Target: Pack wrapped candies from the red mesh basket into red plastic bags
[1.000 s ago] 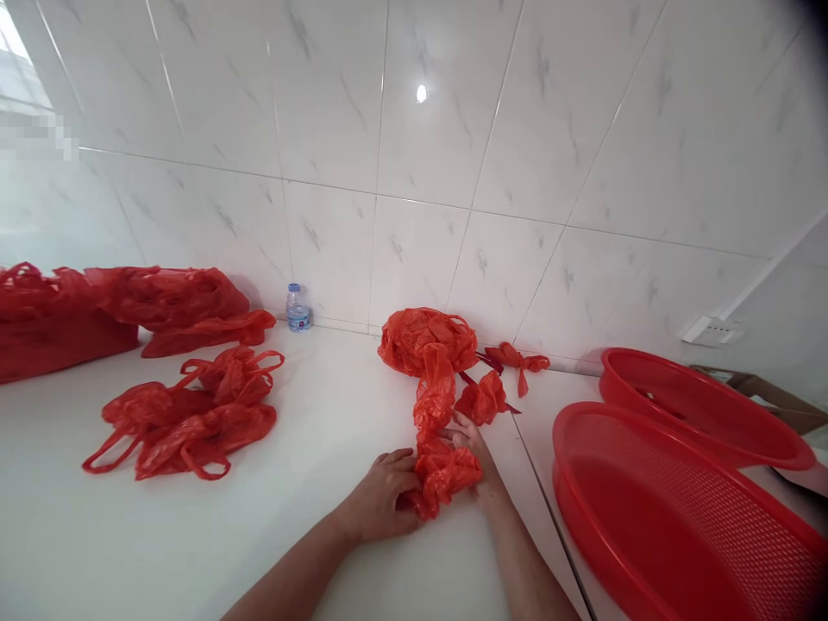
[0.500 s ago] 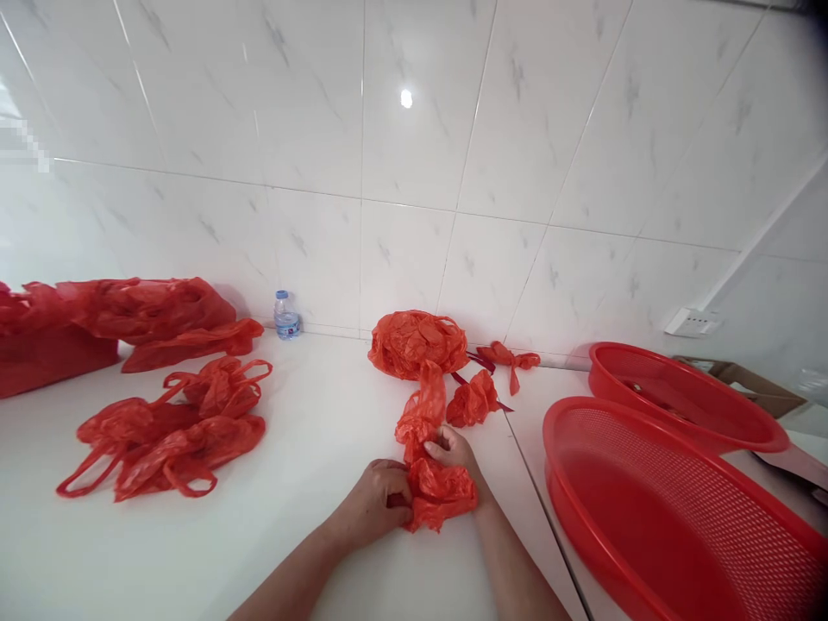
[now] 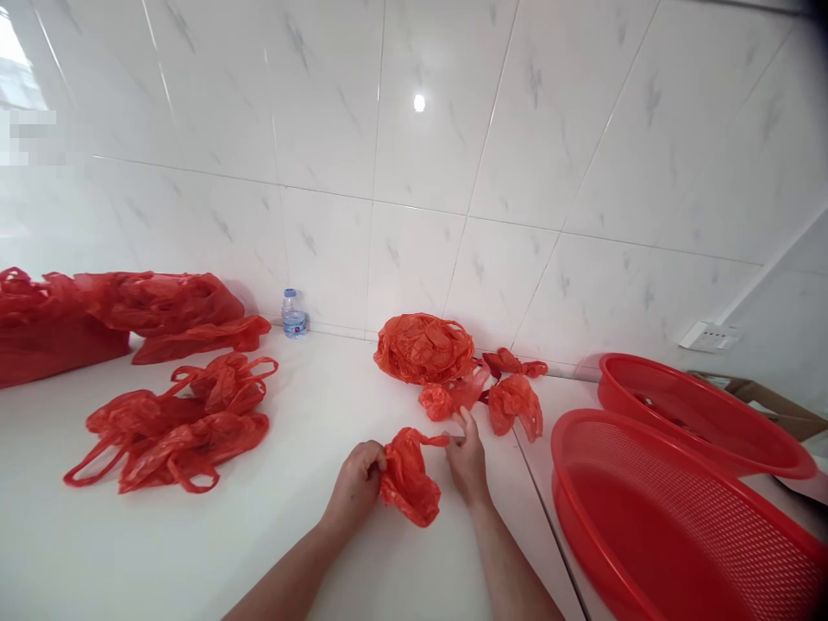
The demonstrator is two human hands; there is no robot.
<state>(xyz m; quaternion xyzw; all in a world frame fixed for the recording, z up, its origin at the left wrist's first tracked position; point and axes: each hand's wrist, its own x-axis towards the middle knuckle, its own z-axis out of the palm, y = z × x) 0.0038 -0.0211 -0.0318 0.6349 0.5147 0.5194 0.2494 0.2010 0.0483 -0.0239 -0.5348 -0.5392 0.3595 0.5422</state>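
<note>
A crumpled red plastic bag (image 3: 411, 483) is stretched between my two hands over the white table (image 3: 310, 552). My left hand (image 3: 357, 483) pinches its left side. A twisted strip of the bag, like a handle, runs to my right hand (image 3: 468, 459), whose thumb and index finger close on its end while other fingers stretch out. Just beyond lies a small bunched red bag (image 3: 442, 400), and behind it a large round bundle of red bags (image 3: 425, 347) sits against the wall. Another crumpled red bag (image 3: 513, 404) rests to the right of it.
Several loose red bags (image 3: 181, 423) with handles lie on the left, before a larger red heap (image 3: 161, 302). A small water bottle (image 3: 293, 316) stands by the wall. Two red baskets (image 3: 621, 483) fill the right side, near a cardboard box (image 3: 769, 405) and a wall socket (image 3: 710, 336).
The bag in my hands has come apart from the bunched bag beyond it. My right hand has moved right, drawing out a strip. The view has shifted slightly.
</note>
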